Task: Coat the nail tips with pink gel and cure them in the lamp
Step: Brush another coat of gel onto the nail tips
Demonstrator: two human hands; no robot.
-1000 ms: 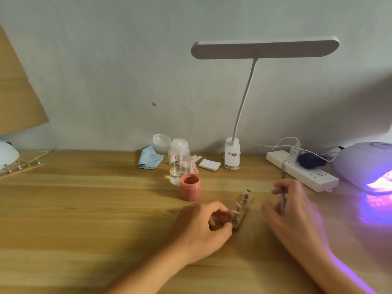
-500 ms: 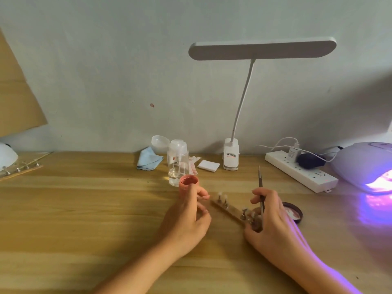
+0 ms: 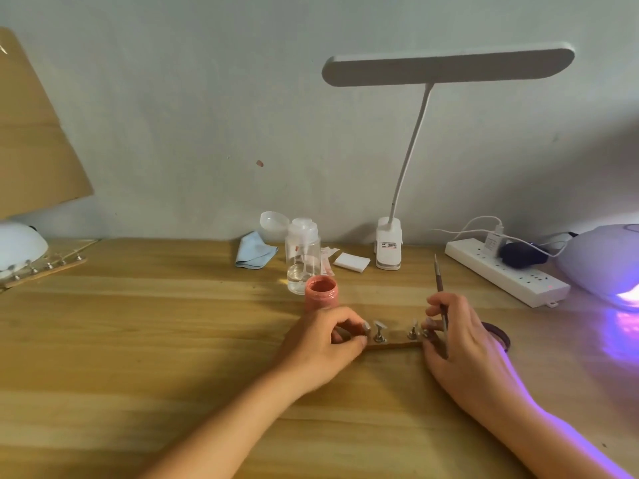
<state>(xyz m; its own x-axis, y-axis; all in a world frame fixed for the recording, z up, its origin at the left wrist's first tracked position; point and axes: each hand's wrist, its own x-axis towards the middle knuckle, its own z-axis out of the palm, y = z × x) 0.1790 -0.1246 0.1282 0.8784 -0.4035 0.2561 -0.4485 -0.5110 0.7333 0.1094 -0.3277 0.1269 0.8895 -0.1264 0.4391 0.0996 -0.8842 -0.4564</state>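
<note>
1. Holder strip: a wooden bar lying flat on the table, running 9 to 3 o'clock. Both ends are covered by hands.
2. Nail tips: set on small metal stands along the strip. Two stands show clearly and a third is half hidden by the right fingers. The tips' colour is too small to judge.
3. Left hand: at the strip's 9 o'clock end, fingers curled, thumb and forefinger pinching that end.
4. Right hand: at the 3 o'clock end, fingers closed round a thin brush whose shaft points to 12 o'clock, working end hidden. Whether it also grips the strip cannot be told.
5. Pink gel jar: open-topped and upright at 11 o'clock of the strip, base hidden by the left knuckles.
6. Dark lid: at 3 o'clock, mostly hidden behind the right hand.
7. Curing lamp: at 2 o'clock, cut off by the frame edge, glowing violet.
8. Pump bottle, blue cloth, desk lamp and power strip: ranged at 12 o'clock, along the wall.
</note>
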